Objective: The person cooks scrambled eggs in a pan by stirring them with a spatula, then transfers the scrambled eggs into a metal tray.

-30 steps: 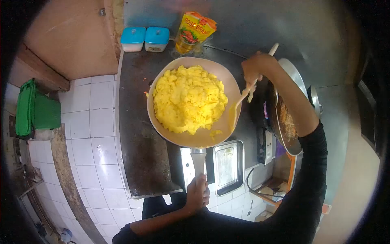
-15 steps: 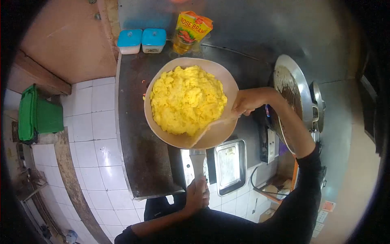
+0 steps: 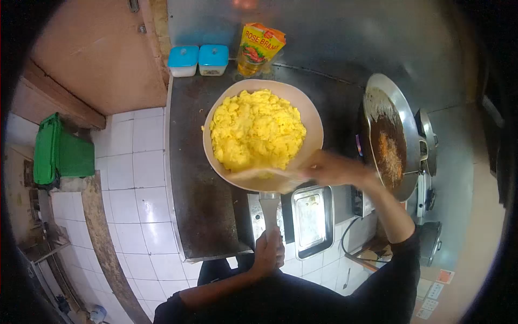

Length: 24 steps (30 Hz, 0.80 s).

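Note:
A beige frying pan (image 3: 314, 121) with a thick heap of yellow scrambled eggs (image 3: 259, 127) is in front of me. My left hand (image 3: 268, 251) is wrapped round the pan's grey handle (image 3: 270, 209), below the pan. At the pan's lower right edge, my right hand (image 3: 330, 168) is closed on a pale spatula (image 3: 253, 174). The spatula's blade reaches leftward along the near side of the eggs. Motion blurs both this hand and the spatula.
A large wok (image 3: 388, 162) with dark oil and orange bits stands on the right. A metal tray (image 3: 314, 218) lies right of the handle. Behind the pan are a cooking-oil pouch (image 3: 260, 48) and two blue-lidded containers (image 3: 213, 58). A green bin (image 3: 62, 151) stands left.
The spatula has swept to the left and now lies flatter along the near edge of the eggs. My right hand has moved lower. My left hand keeps the handle. The camera view has shifted slightly.

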### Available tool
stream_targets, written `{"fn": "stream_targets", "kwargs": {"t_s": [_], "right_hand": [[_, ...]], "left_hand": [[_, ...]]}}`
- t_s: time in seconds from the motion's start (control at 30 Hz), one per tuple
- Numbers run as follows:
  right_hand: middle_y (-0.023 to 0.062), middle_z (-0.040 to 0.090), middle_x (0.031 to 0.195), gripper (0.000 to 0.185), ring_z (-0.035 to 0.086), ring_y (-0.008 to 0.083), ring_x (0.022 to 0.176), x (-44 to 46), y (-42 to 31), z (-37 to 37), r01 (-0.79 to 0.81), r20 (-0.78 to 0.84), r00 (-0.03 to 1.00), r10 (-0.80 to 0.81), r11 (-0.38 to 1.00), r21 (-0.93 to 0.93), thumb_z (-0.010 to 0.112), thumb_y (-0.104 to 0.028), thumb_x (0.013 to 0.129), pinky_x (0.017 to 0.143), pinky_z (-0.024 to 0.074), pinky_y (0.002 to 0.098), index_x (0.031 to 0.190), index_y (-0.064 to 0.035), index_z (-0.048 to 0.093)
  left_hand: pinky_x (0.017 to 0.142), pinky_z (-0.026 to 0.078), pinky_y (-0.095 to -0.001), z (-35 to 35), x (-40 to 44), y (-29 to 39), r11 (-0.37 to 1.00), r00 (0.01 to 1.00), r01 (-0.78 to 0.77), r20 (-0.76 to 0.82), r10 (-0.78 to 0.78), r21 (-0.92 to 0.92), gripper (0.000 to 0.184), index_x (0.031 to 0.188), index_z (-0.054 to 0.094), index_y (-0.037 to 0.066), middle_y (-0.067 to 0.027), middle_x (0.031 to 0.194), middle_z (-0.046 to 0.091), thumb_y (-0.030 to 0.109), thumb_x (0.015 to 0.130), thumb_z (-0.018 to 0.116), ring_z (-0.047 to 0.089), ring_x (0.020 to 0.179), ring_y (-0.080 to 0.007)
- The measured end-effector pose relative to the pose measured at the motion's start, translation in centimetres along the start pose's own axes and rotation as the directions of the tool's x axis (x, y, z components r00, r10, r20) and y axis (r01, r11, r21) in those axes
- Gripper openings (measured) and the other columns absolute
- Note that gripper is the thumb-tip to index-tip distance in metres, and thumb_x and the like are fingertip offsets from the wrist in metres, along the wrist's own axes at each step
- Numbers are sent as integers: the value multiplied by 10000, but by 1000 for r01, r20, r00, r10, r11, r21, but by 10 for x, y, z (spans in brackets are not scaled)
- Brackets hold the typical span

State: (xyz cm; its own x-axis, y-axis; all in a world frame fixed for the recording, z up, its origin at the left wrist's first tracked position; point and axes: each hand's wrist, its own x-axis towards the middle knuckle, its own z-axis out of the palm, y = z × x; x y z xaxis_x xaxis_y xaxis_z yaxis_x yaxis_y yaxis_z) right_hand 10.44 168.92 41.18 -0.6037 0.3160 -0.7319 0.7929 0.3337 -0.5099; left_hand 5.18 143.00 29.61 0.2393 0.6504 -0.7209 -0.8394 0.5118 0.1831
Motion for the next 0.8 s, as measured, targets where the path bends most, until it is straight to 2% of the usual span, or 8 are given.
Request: {"fn": "stream_targets", "kwargs": {"t_s": [0.13,0.2,0.33,0.43,0.53,0.6,0.7,0.8], "right_hand": [[2,463,585,294,415,76,459,19,-14,49,2,-257,957,134,884,467,511,-254,871,436,375,219,1011,1,551],[55,548,674,260,430,65,460,-4,-27,41,-124,-6,975,222,569,813,454,-230,896,411,372,199,976,-6,558],[-25,398,544,280,365,38,437,-48,-18,26,-44,-185,937,297,623,781,482,-251,891,396,313,176,1008,-9,559],[-10,421,555,291,392,48,449,-67,-8,17,26,-245,941,234,672,740,477,-272,890,401,329,180,976,-9,565],[83,509,574,232,506,168,466,-31,35,15,-109,-641,725,252,961,254,459,-188,866,428,414,281,945,7,558],[209,575,667,217,581,346,586,1,72,13,-275,-843,462,-276,859,-432,441,-107,796,532,473,409,920,27,559],[266,577,774,238,574,419,726,29,68,5,-379,-809,569,-148,826,-418,435,-93,744,664,475,473,896,26,574],[275,580,814,242,589,399,774,55,76,4,-353,-886,462,-46,906,-232,445,-136,759,705,479,473,872,23,588]], "left_hand": [[325,232,-239,10,-10,10,990,995,-94,39,90,108,380,761,393,113,33,490,321,474,855,464,293,356,-66],[322,230,-236,6,-6,5,987,993,-112,42,108,116,364,763,402,112,38,497,320,458,857,467,292,363,-60],[312,229,-218,9,-11,9,991,992,-111,65,106,76,369,738,392,124,33,532,351,465,865,452,295,369,-45],[312,216,-215,11,-15,11,994,990,-112,93,110,20,377,746,391,126,37,523,338,480,856,457,286,365,-48],[326,223,-235,13,-1,-2,992,990,-124,72,122,19,390,745,396,127,38,504,321,499,845,461,293,363,-71],[338,250,-272,18,6,-6,996,994,-87,61,86,12,401,745,400,131,37,485,313,517,838,457,311,358,-100],[347,249,-266,19,16,-18,986,978,-161,125,165,-45,398,739,384,135,37,489,315,513,840,457,307,365,-96],[355,230,-260,29,-10,1,986,980,-164,110,167,-33,368,746,391,137,39,497,295,484,846,463,279,377,-90]]}}
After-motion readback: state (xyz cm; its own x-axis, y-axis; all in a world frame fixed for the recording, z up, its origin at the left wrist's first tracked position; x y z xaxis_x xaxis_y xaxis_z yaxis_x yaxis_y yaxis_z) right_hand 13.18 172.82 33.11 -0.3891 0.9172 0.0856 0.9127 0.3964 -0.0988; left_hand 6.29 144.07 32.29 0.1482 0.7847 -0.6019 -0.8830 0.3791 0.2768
